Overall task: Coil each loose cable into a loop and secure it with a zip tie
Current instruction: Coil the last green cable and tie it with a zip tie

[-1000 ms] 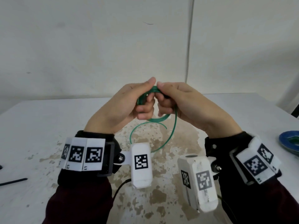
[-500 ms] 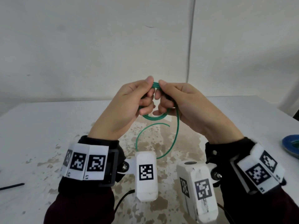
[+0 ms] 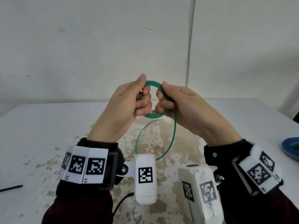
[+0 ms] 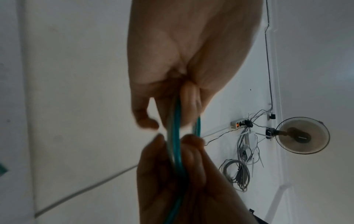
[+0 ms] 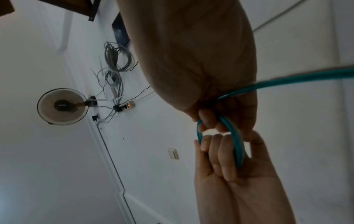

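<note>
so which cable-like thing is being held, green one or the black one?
The thin green cable, gripped by left hand and right hand; the black strip lies untouched on the table.

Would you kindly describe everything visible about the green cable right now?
The green cable is thin, smooth and plastic-looking, wound into a small round coil of several turns held upright above the table. The left hand grips its left side, the right hand its right. A loose tail hangs below in an open curve. No zip tie shows on it.
</note>
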A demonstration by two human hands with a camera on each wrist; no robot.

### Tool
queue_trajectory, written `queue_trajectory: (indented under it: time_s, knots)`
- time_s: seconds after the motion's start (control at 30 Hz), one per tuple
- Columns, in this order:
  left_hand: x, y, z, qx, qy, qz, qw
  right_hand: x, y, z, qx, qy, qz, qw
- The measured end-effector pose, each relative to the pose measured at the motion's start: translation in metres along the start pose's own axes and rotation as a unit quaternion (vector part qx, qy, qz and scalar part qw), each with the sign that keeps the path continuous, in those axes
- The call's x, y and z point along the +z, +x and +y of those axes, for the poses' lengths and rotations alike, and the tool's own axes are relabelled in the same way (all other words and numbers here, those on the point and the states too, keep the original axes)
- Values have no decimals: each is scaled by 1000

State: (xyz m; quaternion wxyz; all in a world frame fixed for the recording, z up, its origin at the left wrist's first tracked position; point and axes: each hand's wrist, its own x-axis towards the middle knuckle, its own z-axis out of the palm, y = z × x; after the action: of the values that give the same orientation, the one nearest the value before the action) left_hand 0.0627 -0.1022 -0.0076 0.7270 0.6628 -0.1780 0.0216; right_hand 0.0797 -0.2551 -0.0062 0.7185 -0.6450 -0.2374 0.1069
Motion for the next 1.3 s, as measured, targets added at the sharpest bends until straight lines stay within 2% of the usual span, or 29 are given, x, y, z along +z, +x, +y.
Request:
queue_trajectory:
  time_s: [0.1, 0.17, 0.3, 0.4, 0.5, 0.57, 0.67, 0.73, 0.87, 1.07, 1.17, 1.3]
  knots:
    - [-1, -3, 3, -44, 42, -60, 996, -2, -3, 0, 5, -54, -16, 998]
    - [-2, -4, 3, -20, 62, -47, 997, 1, -2, 1, -1, -55, -7, 998]
    - [-1, -1, 1, 32, 33, 6, 999, 3, 0, -2, 2, 16, 2, 1000]
    - [1, -1, 1, 3, -4, -28, 1000, -1, -3, -5, -2, 11, -5, 1000]
    - [1, -3, 2, -30, 36, -68, 997, -1, -4, -4, 6, -47, -19, 999]
    - [2, -3, 2, 5, 51, -44, 998, 0, -3, -3, 4, -41, -12, 999]
    - [2, -1, 2, 60, 19, 18, 998, -2, -2, -4, -12, 3, 2, 1000]
    - [3, 0, 2, 51, -6, 18, 999, -5, -2, -4, -20, 4, -5, 1000]
    - [2, -2, 4, -16, 4, -50, 999, -7, -4, -4, -15, -65, -14, 998]
    - [-2, -2, 3, 50, 46, 15, 998, -3, -6, -4, -18, -48, -11, 999]
    - [-3, -1, 4, 51, 24, 26, 998, -1, -4, -3, -42, -63, -11, 997]
    - [-2, -1, 3, 52, 22, 32, 998, 1, -2, 0, -48, -31, -17, 998]
